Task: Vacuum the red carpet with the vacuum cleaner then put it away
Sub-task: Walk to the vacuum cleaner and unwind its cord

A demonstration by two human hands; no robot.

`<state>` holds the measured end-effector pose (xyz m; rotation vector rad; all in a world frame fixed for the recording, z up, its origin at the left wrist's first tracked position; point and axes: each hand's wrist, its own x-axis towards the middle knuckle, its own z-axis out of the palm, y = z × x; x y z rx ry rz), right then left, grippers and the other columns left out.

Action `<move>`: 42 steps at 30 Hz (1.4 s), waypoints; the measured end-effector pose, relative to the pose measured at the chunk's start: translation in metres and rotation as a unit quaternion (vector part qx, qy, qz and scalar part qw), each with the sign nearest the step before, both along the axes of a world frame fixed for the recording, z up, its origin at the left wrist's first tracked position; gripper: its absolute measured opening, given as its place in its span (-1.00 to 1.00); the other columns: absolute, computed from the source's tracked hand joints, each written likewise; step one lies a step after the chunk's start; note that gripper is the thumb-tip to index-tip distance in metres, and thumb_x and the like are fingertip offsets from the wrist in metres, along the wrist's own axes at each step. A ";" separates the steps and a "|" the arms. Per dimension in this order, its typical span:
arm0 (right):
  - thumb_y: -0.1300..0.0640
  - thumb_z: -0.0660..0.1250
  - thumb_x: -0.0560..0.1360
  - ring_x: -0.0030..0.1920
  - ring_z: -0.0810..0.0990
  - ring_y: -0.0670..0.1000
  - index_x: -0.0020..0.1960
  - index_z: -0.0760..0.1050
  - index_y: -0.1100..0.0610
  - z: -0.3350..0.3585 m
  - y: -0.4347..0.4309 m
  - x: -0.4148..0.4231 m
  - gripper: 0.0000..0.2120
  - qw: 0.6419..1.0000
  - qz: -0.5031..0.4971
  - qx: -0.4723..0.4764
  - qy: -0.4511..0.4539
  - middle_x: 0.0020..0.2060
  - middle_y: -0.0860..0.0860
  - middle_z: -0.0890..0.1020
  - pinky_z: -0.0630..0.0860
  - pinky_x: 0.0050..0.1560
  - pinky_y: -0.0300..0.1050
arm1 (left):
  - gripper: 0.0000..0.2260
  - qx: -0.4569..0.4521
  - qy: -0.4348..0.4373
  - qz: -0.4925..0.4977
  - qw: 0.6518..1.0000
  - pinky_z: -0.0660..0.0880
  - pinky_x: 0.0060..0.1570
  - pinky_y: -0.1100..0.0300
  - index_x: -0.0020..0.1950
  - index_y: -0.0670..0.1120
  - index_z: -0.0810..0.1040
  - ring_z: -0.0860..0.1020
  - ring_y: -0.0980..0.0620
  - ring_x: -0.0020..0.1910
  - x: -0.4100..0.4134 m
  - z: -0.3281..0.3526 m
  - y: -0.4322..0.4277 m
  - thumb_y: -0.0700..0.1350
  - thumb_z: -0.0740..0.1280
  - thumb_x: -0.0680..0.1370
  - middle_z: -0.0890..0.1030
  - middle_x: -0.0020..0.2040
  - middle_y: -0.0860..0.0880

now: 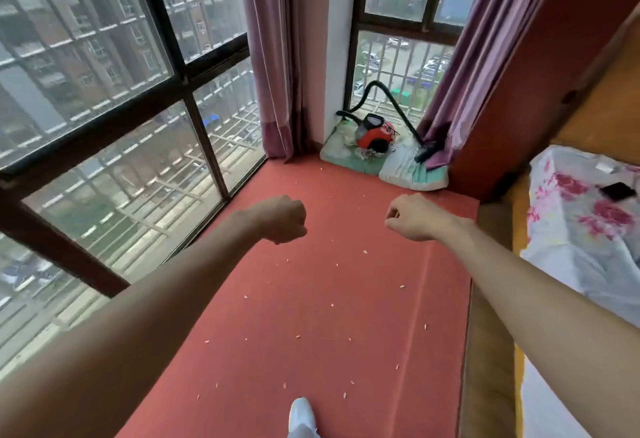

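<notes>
The red carpet covers a window ledge and is dotted with several small pale crumbs. At its far end a small red and black vacuum cleaner sits on cushions, its black hose arching to a nozzle on the right cushion. My left hand and my right hand are stretched out over the carpet with fingers curled into fists, holding nothing, well short of the vacuum.
Large barred windows run along the left and the far end. Purple curtains hang in the corner and at the right. Green and white cushions lie under the vacuum. A floral-covered bed with a black phone stands on the right. A white shoe shows at the bottom.
</notes>
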<state>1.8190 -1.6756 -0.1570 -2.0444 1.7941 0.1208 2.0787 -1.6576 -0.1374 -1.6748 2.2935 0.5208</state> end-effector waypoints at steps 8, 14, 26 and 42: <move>0.14 0.26 0.51 0.01 0.62 0.19 0.03 0.63 0.29 0.006 -0.129 -0.017 -0.73 0.999 -0.050 -0.013 0.001 0.01 0.18 0.66 0.57 0.06 0.13 | -0.78 0.018 0.010 -0.056 0.998 0.62 -0.06 0.05 -0.01 -0.21 0.66 0.64 -0.11 -0.22 -0.022 -0.011 -0.162 -0.13 0.26 0.57 0.72 -0.16 -0.17; 0.10 0.25 0.46 0.03 0.63 0.21 -0.02 0.63 0.24 -0.003 -0.242 -0.041 -0.73 0.998 -0.060 -0.024 0.003 -0.03 0.18 0.68 0.58 0.06 0.13 | -0.78 0.017 -0.005 -0.067 0.998 0.62 -0.07 0.05 -0.04 -0.21 0.67 0.60 -0.08 -0.31 -0.050 -0.014 -0.272 -0.14 0.25 0.56 0.73 -0.17 -0.15; 0.21 0.20 0.45 -0.29 0.50 0.14 -0.18 0.57 0.31 0.010 -0.489 -0.101 -0.78 0.999 -0.026 -0.024 -0.032 -0.22 0.25 0.63 0.42 -0.31 0.06 | -0.77 -0.035 0.003 -0.032 0.999 0.61 -0.04 -0.01 -0.07 -0.24 0.63 0.61 -0.10 -0.21 -0.114 0.017 -0.507 -0.13 0.24 0.57 0.69 -0.13 -0.17; 0.19 0.21 0.48 -0.34 0.47 0.13 -0.22 0.53 0.30 -0.016 -0.787 -0.164 -0.78 0.996 -0.091 0.014 -0.013 -0.26 0.24 0.62 0.41 -0.30 -0.03 | -0.72 0.025 0.006 -0.096 0.995 0.56 -0.09 0.07 0.02 -0.28 0.65 0.63 -0.08 -0.16 -0.178 -0.021 -0.843 -0.11 0.24 0.61 0.64 -0.25 -0.07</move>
